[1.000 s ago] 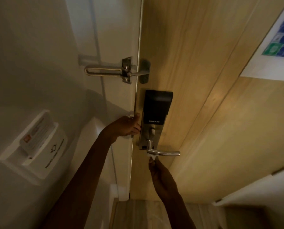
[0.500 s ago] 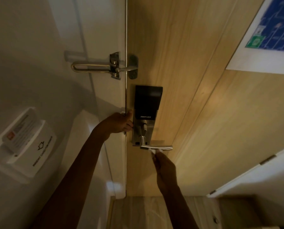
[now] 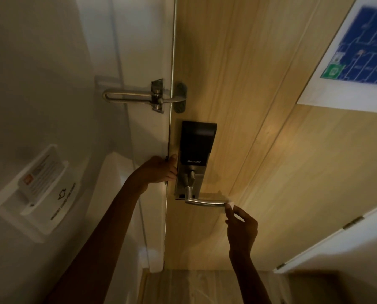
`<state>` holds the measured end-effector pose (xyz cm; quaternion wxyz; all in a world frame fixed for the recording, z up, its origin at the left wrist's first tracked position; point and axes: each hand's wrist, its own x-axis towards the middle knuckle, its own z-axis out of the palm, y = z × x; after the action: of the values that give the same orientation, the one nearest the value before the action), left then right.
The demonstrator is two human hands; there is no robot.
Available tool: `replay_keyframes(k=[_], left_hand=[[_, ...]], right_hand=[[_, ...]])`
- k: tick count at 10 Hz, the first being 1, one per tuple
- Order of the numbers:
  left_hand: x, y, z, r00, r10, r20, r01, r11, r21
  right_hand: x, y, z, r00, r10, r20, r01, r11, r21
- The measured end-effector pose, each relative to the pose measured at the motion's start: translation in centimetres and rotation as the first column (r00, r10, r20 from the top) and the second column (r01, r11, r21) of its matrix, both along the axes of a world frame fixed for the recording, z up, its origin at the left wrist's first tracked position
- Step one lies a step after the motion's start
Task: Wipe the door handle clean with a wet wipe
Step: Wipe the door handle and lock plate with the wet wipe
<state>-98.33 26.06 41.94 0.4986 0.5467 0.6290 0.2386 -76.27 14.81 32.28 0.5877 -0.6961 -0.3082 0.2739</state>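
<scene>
A silver lever door handle (image 3: 205, 202) sticks out to the right from a metal lock plate under a black smart-lock panel (image 3: 196, 143) on the wooden door (image 3: 238, 84). My right hand (image 3: 241, 224) pinches a small white wet wipe (image 3: 229, 205) against the free right tip of the lever. My left hand (image 3: 161, 170) grips the door's edge just left of the lock plate, fingers wrapped around it.
A metal swing-bar door guard (image 3: 143, 98) spans the gap above the lock. A white key-card holder (image 3: 40, 189) is mounted on the left wall. An evacuation plan sign (image 3: 354, 58) hangs on the door at upper right. A white hinged panel (image 3: 336, 238) stands at lower right.
My right hand has slid the wipe along the lever from its base near the lock plate out to the right tip. My left hand has stayed on the door edge.
</scene>
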Motion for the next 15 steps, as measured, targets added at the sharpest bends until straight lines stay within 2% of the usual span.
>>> replay_keyframes(k=[1,2,3,4,5,6,7,8,9,10,12,13,14,15], left_hand=[[0.4,-0.5,0.6,0.997,-0.004,0.073,0.01,0.996,-0.086],[0.7,-0.7,0.3,0.995,-0.084,0.058,0.091,0.988,-0.126],[0.7,-1.1,0.6,0.997,-0.067,0.044,0.073,0.988,-0.135],[0.6,-0.8,0.4,0.994,-0.074,0.08,0.085,0.986,-0.145],[0.7,-1.4,0.7,0.992,-0.056,0.109,0.07,0.989,-0.128],[0.8,-1.7,1.3,0.99,-0.054,0.132,0.072,0.988,-0.133],[0.7,-1.9,1.7,0.989,-0.099,0.111,0.118,0.976,-0.182],[0.6,-1.7,1.4,0.992,-0.078,0.103,0.095,0.98,-0.172],[0.5,-1.1,0.7,0.993,-0.062,0.097,0.078,0.982,-0.174],[0.2,-0.8,0.3,0.99,-0.067,0.127,0.091,0.978,-0.19],[-0.8,-0.1,-0.8,0.985,-0.072,0.157,0.102,0.975,-0.196],[-1.1,0.1,-1.2,0.977,-0.037,0.208,0.08,0.977,-0.2],[-0.9,-0.3,-1.5,0.968,-0.045,0.246,0.115,0.953,-0.279],[0.3,-1.3,-2.2,0.982,-0.086,0.166,0.133,0.945,-0.298]], right_hand=[[0.1,0.7,0.2,0.989,0.058,0.133,-0.065,0.997,0.05],[0.3,0.8,0.1,0.933,0.064,0.355,-0.096,0.993,0.075],[0.4,-0.1,-0.8,0.771,0.045,0.635,-0.207,0.961,0.182],[-0.6,0.2,-1.0,0.6,0.074,0.797,-0.309,0.94,0.146],[-3.9,2.0,-0.4,0.395,0.182,0.901,-0.399,0.917,-0.01],[-5.4,2.8,-0.3,0.353,0.254,0.901,-0.431,0.898,-0.085],[-2.0,3.3,-0.1,0.322,0.305,0.896,-0.401,0.902,-0.163],[0.2,4.0,1.5,0.33,0.436,0.838,-0.341,0.882,-0.325],[-2.7,3.9,2.5,0.356,0.523,0.775,-0.35,0.843,-0.408],[-5.3,3.3,2.3,0.404,0.462,0.789,-0.347,0.876,-0.335],[-5.0,5.3,2.2,0.641,0.44,0.629,-0.304,0.898,-0.319],[-6.6,5.1,2.5,0.702,0.381,0.602,-0.289,0.925,-0.249],[-6.3,4.4,1.7,0.629,0.381,0.678,-0.336,0.919,-0.205],[-2.6,4.7,1.2,0.448,0.468,0.762,-0.38,0.871,-0.311]])
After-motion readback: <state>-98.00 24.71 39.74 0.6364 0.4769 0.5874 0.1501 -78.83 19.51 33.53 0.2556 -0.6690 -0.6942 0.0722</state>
